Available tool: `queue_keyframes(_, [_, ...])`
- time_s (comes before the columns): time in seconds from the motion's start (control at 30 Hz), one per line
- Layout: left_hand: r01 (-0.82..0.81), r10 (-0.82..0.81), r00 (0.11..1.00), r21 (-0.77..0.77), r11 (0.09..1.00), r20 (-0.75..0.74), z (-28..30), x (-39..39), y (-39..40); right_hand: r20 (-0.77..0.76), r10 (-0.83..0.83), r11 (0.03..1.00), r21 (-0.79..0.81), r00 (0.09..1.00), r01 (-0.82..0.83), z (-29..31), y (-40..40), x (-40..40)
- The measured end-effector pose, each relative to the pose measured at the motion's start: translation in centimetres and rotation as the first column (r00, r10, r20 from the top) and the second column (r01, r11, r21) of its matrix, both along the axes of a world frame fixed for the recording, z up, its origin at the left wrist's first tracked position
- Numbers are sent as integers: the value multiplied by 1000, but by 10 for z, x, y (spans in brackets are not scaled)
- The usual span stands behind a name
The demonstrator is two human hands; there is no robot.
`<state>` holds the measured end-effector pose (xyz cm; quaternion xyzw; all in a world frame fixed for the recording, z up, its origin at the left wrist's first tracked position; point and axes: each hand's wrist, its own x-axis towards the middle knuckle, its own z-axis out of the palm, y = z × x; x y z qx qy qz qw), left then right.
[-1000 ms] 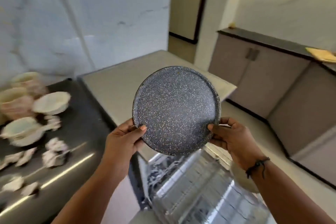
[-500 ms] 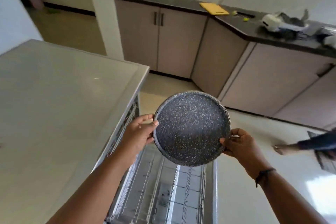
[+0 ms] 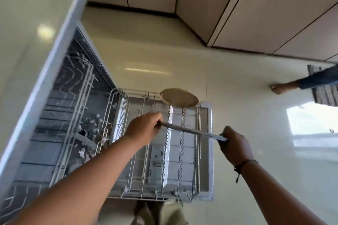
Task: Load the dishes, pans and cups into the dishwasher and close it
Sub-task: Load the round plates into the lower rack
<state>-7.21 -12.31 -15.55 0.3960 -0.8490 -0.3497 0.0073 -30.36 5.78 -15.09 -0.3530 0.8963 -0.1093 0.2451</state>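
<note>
I hold a dark speckled round pan (image 3: 192, 132) edge-on over the pulled-out lower rack (image 3: 155, 151) of the open dishwasher (image 3: 73, 115). My left hand (image 3: 144, 126) grips its left rim and my right hand (image 3: 236, 144) grips its right rim. The pan hangs above the rack's white wire tines and does not touch them. A beige round plate (image 3: 179, 97) stands at the rack's far end. The upper rack (image 3: 80, 86) sits inside the tub, blurred.
A pale countertop (image 3: 27, 33) runs over the dishwasher at left. Beige cabinet doors (image 3: 256, 5) line the far wall. Another person's bare foot (image 3: 281, 87) stands on the glossy floor at right, beside a striped mat (image 3: 323, 86). My own legs show below the rack.
I turned from the counter with the dishes and looked down at the dishwasher. The pan went from facing me to edge-on, lowered over the lower rack, still in both hands.
</note>
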Motion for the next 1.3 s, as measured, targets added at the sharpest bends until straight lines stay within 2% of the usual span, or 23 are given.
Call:
queue_keyframes(0.07, [32, -33, 997, 13, 999, 70, -39, 4, 6, 36, 110, 987, 115, 993, -113, -41, 1, -3])
queue_keyframes(0.17, [-1, -3, 994, 36, 999, 109, -71, 10, 9, 47, 203, 969, 135, 978, -207, -78, -10, -6])
queue_keyframes(0.27, [-143, 141, 987, 26, 989, 77, -109, -11, -3, 32, 244, 962, 123, 969, -246, -121, -35, -28])
queue_keyframes(0.47, [-408, 409, 912, 53, 912, -27, -142, -68, -55, -66, 240, 970, 64, 969, -236, -152, -96, -73])
queue_keyframes(0.67, [-396, 396, 918, -44, 917, -8, -167, -103, -97, -67, 183, 982, 48, 981, -180, -179, -132, -97])
queue_keyframes(0.8, [-427, 426, 904, 9, 904, 21, -184, -106, -106, -48, 167, 983, 84, 985, -163, -198, -137, -98])
queue_keyframes(1.1, [-388, 384, 912, 1, 921, 146, -205, -103, -105, -14, 164, 978, 133, 986, -161, -225, -141, -91])
queue_keyframes(1.3, [-436, 429, 898, 68, 897, 98, -212, -111, -98, 39, 90, 994, 58, 995, -93, -231, -147, -91])
